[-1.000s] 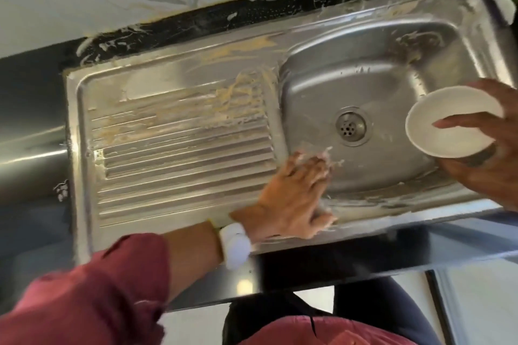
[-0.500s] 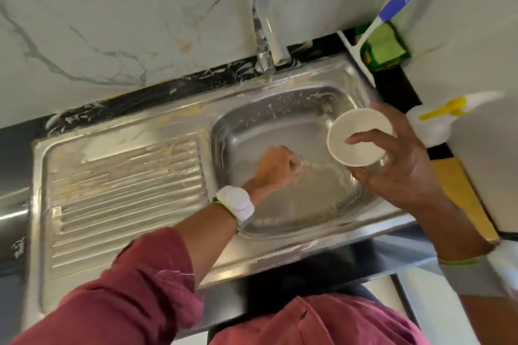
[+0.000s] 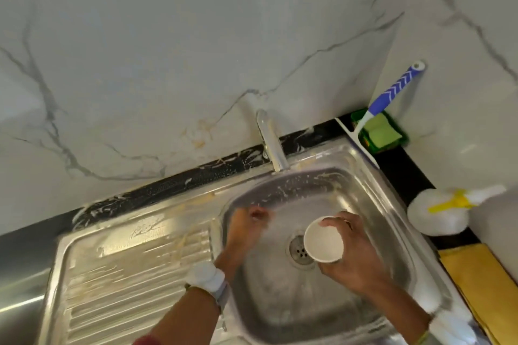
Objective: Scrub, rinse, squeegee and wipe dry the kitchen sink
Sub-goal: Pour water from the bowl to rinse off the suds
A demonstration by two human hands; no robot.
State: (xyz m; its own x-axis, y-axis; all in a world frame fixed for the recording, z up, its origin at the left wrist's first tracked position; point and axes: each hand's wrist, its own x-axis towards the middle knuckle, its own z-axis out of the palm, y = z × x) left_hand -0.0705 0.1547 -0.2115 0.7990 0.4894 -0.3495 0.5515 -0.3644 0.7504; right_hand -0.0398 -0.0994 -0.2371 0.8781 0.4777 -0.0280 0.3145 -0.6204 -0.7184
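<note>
Head view, looking down on a stainless-steel kitchen sink with a ribbed draining board [image 3: 117,283] on the left and a rounded basin on the right, streaked with pale foamy residue. Nearest the viewer, two bare forearms reach in; the left wrist carries a white wristwatch [image 3: 206,279]. The right hand [image 3: 356,258] is curled around a small round white bowl [image 3: 323,242], thumb over the rim and fingers beneath, holding it above the round metal drain strainer [image 3: 300,251] at the basin floor. The left hand [image 3: 246,230] lies against the basin's left inner wall; it is motion-blurred, so whether it is open or grips anything cannot be told. At the right edge lie a folded yellow cloth [image 3: 482,286] and, farther back, a white spray bottle with a yellow trigger [image 3: 437,210] on the black countertop [image 3: 403,168]. Behind the basin stands a chrome tap [image 3: 270,140]. In the far right corner a white squeegee with a blue-and-white handle [image 3: 392,91] leans on the marble-patterned wall [image 3: 168,50], above a green sponge in a dark green tray [image 3: 381,133].
</note>
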